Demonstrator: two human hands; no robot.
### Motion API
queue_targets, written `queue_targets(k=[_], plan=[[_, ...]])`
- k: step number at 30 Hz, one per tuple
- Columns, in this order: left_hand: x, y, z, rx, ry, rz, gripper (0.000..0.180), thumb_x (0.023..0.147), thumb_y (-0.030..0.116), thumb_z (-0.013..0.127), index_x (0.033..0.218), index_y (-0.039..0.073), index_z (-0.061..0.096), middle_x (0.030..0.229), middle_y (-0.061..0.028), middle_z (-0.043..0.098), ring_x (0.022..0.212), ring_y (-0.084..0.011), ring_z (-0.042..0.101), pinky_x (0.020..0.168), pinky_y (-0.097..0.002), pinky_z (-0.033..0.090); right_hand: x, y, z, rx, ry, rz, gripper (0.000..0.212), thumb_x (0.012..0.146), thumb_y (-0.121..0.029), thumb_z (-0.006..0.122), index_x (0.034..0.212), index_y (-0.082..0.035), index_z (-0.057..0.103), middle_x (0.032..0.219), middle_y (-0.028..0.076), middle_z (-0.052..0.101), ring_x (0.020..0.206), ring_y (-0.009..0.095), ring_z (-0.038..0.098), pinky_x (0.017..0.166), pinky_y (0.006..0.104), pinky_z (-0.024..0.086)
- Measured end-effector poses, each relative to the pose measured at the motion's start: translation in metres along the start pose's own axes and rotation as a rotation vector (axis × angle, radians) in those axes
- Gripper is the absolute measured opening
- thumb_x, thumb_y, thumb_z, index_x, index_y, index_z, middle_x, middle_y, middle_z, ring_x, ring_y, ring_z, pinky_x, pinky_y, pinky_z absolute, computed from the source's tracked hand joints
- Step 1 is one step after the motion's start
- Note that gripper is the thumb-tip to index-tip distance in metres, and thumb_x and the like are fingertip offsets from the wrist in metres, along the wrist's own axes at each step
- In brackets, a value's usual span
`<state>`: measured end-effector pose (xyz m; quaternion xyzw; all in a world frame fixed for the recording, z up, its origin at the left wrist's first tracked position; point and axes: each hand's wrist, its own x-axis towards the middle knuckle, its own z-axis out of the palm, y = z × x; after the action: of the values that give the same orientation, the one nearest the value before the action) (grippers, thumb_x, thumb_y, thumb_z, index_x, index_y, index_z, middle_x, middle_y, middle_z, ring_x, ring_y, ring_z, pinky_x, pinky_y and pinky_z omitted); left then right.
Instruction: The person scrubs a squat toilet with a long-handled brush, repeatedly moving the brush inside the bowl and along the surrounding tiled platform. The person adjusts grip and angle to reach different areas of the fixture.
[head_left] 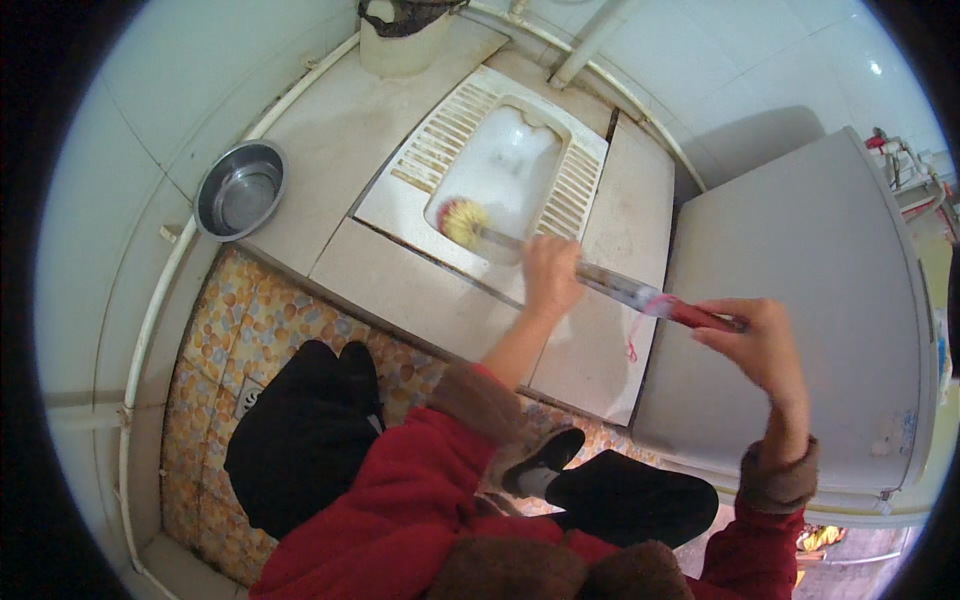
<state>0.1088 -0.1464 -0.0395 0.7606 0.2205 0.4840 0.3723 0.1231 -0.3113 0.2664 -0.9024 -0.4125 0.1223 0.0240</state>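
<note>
A long-handled toilet brush [625,289] slants across the view, its red and yellow bristle head [461,221] against the near left part of the squat toilet's bowl. My left hand [552,274] is wrapped round the shaft not far above the bristles. At the red end of the handle, my right hand [752,338] grips with thumb and fingers. A pink string hangs from the handle between my hands. The white squat toilet [400,205] has ribbed foot rests on both sides, with brownish stains on the left one.
On the raised tiled platform [420,275] a metal basin [240,190] stands at the left edge. A lined bin [400,45] is at the back left. A large grey cabinet-like box [790,300] closes off the right. White pipes [150,310] run along the walls. A floor drain [250,398] lies lower left.
</note>
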Motion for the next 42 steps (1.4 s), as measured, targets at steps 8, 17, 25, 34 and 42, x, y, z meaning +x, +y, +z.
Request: queue_targets(k=[8,17,25,34,42], plan=[[-0.004,-0.012,-0.015,0.204,-0.004,-0.008,0.071,0.07,0.007,0.079,0.135,0.011,0.052,0.135,-0.0176,0.052,0.128,-0.0381,0.047,0.11,-0.0504,0.033,0.024,0.018,0.058,0.079,0.217,0.034,0.037,0.081,-0.027,0.08,0.115,-0.013,0.075,0.092,0.018,0.074,0.079,0.033,0.073,0.072,0.0367,0.056],[-0.008,-0.028,-0.014,-0.143,0.047,-0.285,0.055,0.079,-0.005,0.062,0.132,0.007,0.052,0.13,-0.0184,0.055,0.122,-0.0391,0.051,0.101,-0.0488,0.041,0.195,-0.024,0.038,-0.431,0.196,-0.048,0.03,0.077,-0.029,0.078,0.103,-0.014,0.079,0.087,0.017,0.073,0.081,0.035,0.071,0.075,0.0436,0.055],[-0.007,-0.036,-0.009,-0.17,0.14,-0.352,0.044,0.08,-0.008,0.058,0.122,0.006,0.058,0.121,-0.0166,0.059,0.116,-0.0382,0.054,0.097,-0.0473,0.044,0.275,-0.025,0.102,-0.452,0.171,-0.012,0.029,0.077,-0.04,0.078,0.091,-0.015,0.08,0.089,0.016,0.074,0.083,0.035,0.071,0.074,0.0452,0.057],[-0.013,-0.011,-0.02,-0.205,0.076,-0.263,0.055,0.078,-0.012,0.055,0.13,0.006,0.055,0.13,-0.0186,0.055,0.121,-0.0407,0.051,0.103,-0.0465,0.041,0.118,0.054,0.107,0.041,0.27,0.019,0.037,0.086,-0.03,0.076,0.116,-0.009,0.074,0.092,0.019,0.074,0.083,0.029,0.073,0.076,0.038,0.055],[0.053,-0.011,-0.036,0.082,0.086,0.019,0.068,0.072,-0.009,0.066,0.135,0.015,0.057,0.146,-0.0094,0.046,0.139,-0.0359,0.039,0.112,-0.0554,0.031,0.021,0.011,0.131,0.404,0.318,-0.037,0.038,0.089,-0.012,0.075,0.126,-0.005,0.069,0.111,0.015,0.075,0.098,0.014,0.07,0.087,0.0308,0.054]])
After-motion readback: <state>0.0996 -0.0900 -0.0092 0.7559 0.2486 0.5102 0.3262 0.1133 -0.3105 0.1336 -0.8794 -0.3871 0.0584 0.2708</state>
